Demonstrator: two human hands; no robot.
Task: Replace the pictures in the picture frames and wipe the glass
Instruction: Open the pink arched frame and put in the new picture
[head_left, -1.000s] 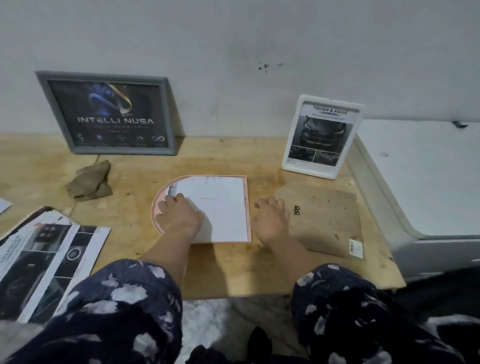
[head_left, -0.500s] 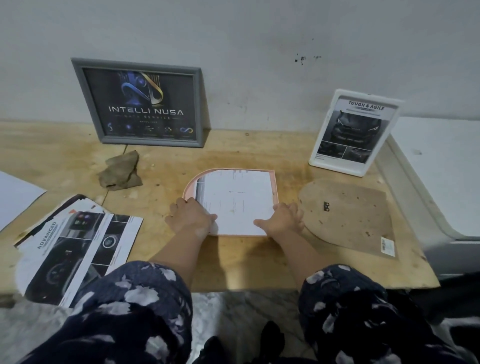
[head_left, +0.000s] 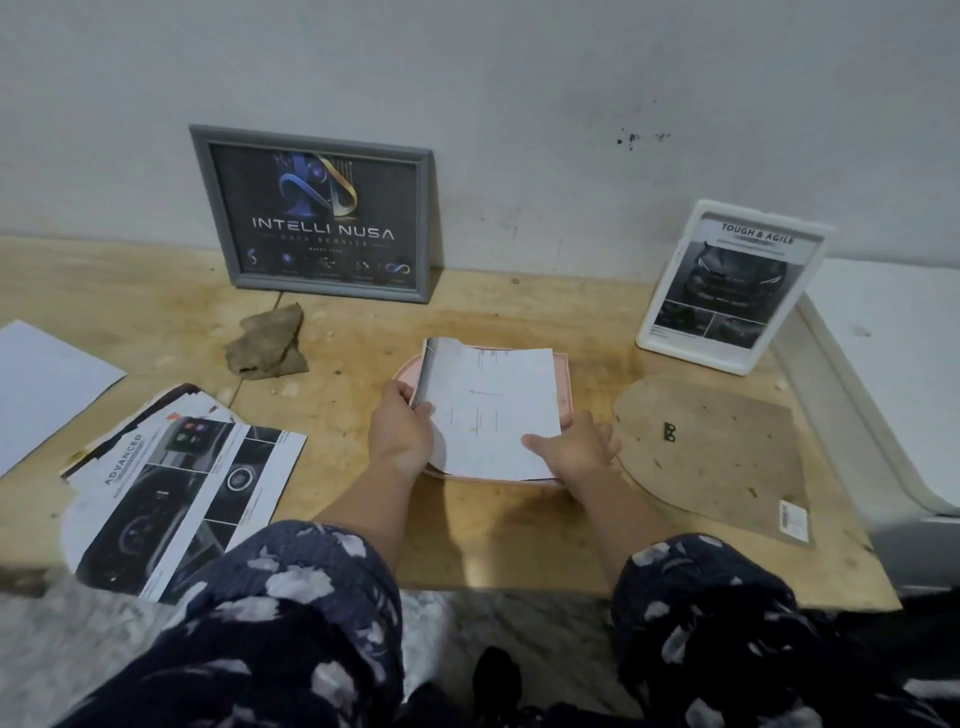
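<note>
Paper picture (head_left: 493, 410), thin, floppy, tearable, pinched at opposite edges by left hand (head_left: 400, 431) and right hand (head_left: 571, 447) above pink frame (head_left: 563, 364).

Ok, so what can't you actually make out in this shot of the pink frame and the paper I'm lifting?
- Pink frame, head view: mostly hidden under the paper; whether glass sits inside cannot be told.
- Paper's printed side: faces down, only faint show-through.
- Left hand fingertips: hidden behind the paper's edge.
- Small print on the white frame: too small.
- Loose sheet: cut off by the left edge.
</note>
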